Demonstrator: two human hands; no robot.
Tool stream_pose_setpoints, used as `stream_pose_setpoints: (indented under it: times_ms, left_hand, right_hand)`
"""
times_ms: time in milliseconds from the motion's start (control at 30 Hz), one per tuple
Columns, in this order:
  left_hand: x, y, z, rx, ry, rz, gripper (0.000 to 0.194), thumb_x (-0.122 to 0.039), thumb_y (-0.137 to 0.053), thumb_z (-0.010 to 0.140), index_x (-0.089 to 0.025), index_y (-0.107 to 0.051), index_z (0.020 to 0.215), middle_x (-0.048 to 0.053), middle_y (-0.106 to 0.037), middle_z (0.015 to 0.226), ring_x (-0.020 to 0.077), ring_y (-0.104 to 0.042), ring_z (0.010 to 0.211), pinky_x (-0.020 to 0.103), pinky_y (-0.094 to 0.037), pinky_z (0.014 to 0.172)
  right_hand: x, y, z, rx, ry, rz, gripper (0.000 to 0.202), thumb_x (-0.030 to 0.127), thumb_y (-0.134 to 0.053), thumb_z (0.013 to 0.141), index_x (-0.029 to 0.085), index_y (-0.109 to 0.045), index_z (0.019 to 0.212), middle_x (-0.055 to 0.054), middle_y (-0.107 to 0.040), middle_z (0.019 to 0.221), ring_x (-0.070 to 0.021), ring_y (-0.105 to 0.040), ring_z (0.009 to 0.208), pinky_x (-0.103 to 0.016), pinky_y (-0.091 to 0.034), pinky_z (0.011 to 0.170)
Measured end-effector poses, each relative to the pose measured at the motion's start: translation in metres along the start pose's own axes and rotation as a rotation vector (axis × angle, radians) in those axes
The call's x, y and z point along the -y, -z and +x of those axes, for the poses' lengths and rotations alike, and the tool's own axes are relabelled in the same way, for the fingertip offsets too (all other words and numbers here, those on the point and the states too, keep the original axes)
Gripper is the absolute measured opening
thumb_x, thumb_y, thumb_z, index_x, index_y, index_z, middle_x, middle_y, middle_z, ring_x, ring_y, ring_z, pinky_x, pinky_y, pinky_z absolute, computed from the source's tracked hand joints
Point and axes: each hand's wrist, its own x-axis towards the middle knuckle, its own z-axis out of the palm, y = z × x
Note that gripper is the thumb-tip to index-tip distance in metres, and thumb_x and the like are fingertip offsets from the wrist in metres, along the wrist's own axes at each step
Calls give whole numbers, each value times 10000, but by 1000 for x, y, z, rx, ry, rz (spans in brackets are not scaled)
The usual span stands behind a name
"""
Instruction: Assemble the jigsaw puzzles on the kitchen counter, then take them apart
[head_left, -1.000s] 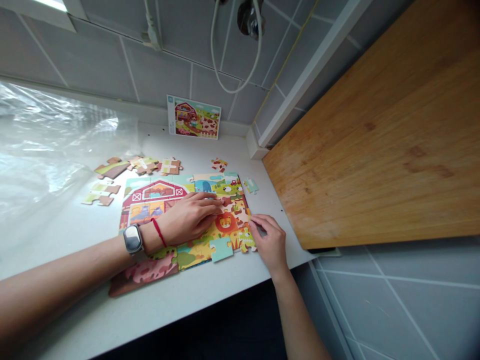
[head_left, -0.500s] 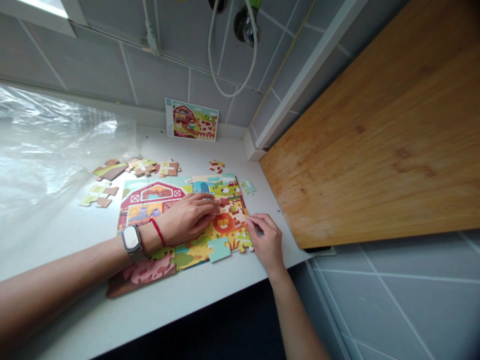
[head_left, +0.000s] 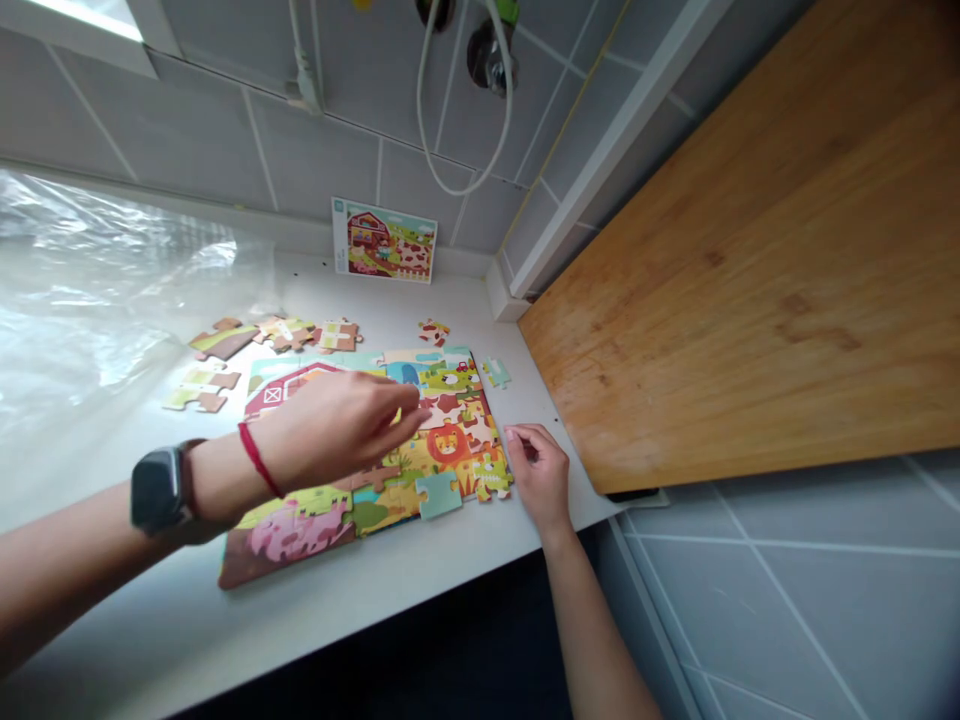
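Observation:
My left hand (head_left: 349,420) hovers over the middle of a farm jigsaw puzzle (head_left: 300,535), fingers loosely curled and thumb apart, with nothing seen in it. It hides part of the barn picture. My right hand (head_left: 541,475) rests on the white counter just right of the puzzle, its thumb and fingertips pressed together and no piece visible between them. Near it a green crocodile puzzle piece (head_left: 491,477) overlaps the puzzle's right edge. A pale teal piece (head_left: 439,495) lies across the front edge. The lion picture (head_left: 447,443) shows between my hands.
Loose puzzle pieces (head_left: 223,340) lie behind and left of the puzzle, with a cow-patterned piece (head_left: 433,332) behind it and a teal piece (head_left: 496,373) at right. A picture card (head_left: 385,240) leans on the wall. Clear plastic sheeting (head_left: 97,300) covers the left; a wooden board (head_left: 735,270) stands right.
My left hand has lifted off the puzzle and drawn back to the left, its wrist turned. My right hand has shifted slightly right, off the puzzle's edge.

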Motion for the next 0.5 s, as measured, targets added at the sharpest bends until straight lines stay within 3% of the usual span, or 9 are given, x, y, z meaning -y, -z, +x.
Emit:
stream_pose_setpoints:
  times_ms: [100,200,333,500]
  left_hand:
    - [-34,-17,-15,221,-114,62,390,-498,-588,1015,-195,-628,773,56,-684,670,191,-620,558,284,-384,545]
    - [-61,-35,-27,408,-87,107,324,-472,-746,913,-169,-714,803,111,-727,694,264,-702,605,320,-496,570]
    - [-72,-45,-39,488,33,165,248,-356,-751,913,-141,-773,792,185,-742,719,363,-743,661,382,-530,541]
    - [-86,-60,-64,500,-5,142,292,-194,-689,906,-165,-725,618,158,-670,570,327,-670,492,369,-463,472]
  right_hand:
    - [-1,0,0,4,5,0,234,345,-612,998,192,-769,918,-91,-769,949,-202,-727,833,-291,-584,698]
    - [-1,0,-1,14,3,2,241,351,-606,1004,190,-770,930,-92,-771,960,-203,-731,850,-291,-588,714]
    - [0,1,-1,18,2,7,253,364,-603,1005,190,-768,926,-94,-772,956,-204,-731,850,-290,-588,714]
    - [1,1,0,23,-6,27,236,353,-614,993,193,-771,920,-88,-773,949,-201,-727,832,-288,-582,696]
